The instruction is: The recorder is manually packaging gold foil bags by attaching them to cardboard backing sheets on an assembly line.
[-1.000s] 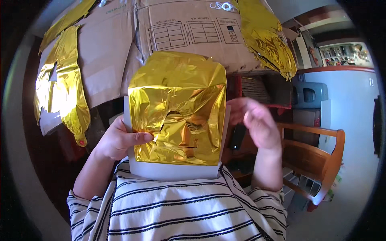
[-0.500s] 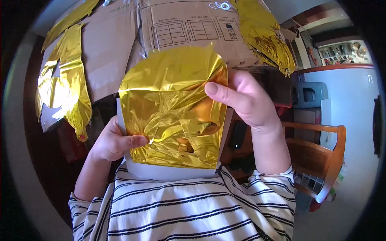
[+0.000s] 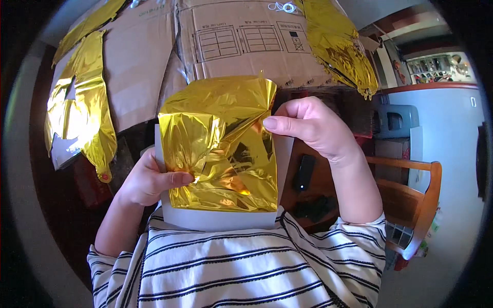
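A flat, creased gold foil balloon lies over a white board in front of my chest. My left hand is closed on the left edge, its thumb pressing the foil against the board; its other fingers are hidden behind. At the upper right of the foil, my right hand pinches the edge between thumb and fingers. The top of the foil stands up beyond the board's far side.
Brown cardboard covers the far table. Another flat gold balloon hangs at left, more gold foil at right, near white string. A black phone-like device and wooden chair are to my right.
My right hand has moved slightly right and down, drawing the foil's right edge. The foil's top has dropped toward me and its creases have shifted. My left hand keeps its grip.
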Demonstrator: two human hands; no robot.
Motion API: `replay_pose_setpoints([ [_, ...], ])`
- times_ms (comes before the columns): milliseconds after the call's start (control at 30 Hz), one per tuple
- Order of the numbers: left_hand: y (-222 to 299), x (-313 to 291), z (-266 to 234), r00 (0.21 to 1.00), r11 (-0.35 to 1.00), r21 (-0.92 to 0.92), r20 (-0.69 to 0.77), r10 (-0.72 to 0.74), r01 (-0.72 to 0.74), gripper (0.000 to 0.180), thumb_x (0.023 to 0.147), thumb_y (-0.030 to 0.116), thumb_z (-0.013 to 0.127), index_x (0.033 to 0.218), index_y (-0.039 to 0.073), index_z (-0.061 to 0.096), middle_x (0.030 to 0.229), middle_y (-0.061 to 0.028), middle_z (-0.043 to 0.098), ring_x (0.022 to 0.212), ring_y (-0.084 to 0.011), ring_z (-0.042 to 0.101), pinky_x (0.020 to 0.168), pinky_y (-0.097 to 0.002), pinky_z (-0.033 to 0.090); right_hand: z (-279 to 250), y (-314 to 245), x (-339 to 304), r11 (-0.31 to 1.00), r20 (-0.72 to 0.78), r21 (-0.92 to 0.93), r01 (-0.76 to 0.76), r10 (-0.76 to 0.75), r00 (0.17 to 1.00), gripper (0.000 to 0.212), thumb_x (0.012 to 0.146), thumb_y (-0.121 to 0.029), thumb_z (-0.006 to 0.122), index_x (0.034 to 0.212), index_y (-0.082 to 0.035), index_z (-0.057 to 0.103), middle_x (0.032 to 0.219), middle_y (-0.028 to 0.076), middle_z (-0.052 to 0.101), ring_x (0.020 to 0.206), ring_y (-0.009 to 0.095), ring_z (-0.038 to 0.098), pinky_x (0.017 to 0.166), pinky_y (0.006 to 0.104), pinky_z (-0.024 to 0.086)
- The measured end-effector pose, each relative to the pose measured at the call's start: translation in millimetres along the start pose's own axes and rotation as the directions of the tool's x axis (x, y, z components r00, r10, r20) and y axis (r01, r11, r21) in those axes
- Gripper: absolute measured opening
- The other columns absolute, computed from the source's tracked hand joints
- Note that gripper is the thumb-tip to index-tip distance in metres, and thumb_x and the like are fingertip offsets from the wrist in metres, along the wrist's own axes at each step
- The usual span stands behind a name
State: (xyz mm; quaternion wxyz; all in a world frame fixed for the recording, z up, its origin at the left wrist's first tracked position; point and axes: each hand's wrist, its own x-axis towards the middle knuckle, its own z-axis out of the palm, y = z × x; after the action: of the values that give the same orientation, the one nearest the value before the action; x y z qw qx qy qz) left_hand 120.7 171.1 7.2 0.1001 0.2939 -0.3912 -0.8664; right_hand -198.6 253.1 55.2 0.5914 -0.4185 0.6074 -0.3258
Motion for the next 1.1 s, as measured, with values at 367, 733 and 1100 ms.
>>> replay_pose_setpoints([
  [367,5.5,1.5,-5.0,1.000,1.000,0.018,0.013,-0.005,0.005,0.037,0.083,-0.002,0.073,0.120,-0.002,0.066,0.113,-0.0067,0.071,0.101,-0.0151,0.066,0.093,-0.0318,0.051,-1.6,9.7,8.7,0.997,-0.059,0.072,0.017,-0.013,0.998,0.026,0.092,-0.024,0.073,0.095,0.001,0.072,0.090,0.004,0.071,0.083,0.009,0.060,0.079,0.0246,0.048],
  [733,2.7,5.1,-6.7,0.999,1.000,-0.011,-0.028,0.027,-0.027,0.040,0.082,-0.002,0.073,0.122,-0.001,0.065,0.116,-0.0089,0.071,0.103,-0.0170,0.067,0.095,-0.0339,0.052,13.5,28.2,-1.9,0.880,-0.203,0.419,0.224,-0.149,0.968,0.036,0.092,-0.010,0.071,0.121,0.002,0.055,0.106,0.006,0.066,0.097,0.010,0.062,0.089,0.0261,0.050],
  [1100,2.5,-1.3,-8.4,0.990,0.998,-0.067,-0.144,-0.011,0.001,0.048,0.083,0.002,0.077,0.128,0.000,0.059,0.117,-0.0089,0.070,0.104,-0.0183,0.068,0.097,-0.0363,0.052,70.2,58.7,-44.7,0.831,-0.115,0.536,0.150,-0.104,0.988,0.095,0.086,0.009,0.067,0.158,-0.006,0.007,0.126,0.017,0.061,0.112,0.020,0.064,0.094,0.0328,0.052],
])
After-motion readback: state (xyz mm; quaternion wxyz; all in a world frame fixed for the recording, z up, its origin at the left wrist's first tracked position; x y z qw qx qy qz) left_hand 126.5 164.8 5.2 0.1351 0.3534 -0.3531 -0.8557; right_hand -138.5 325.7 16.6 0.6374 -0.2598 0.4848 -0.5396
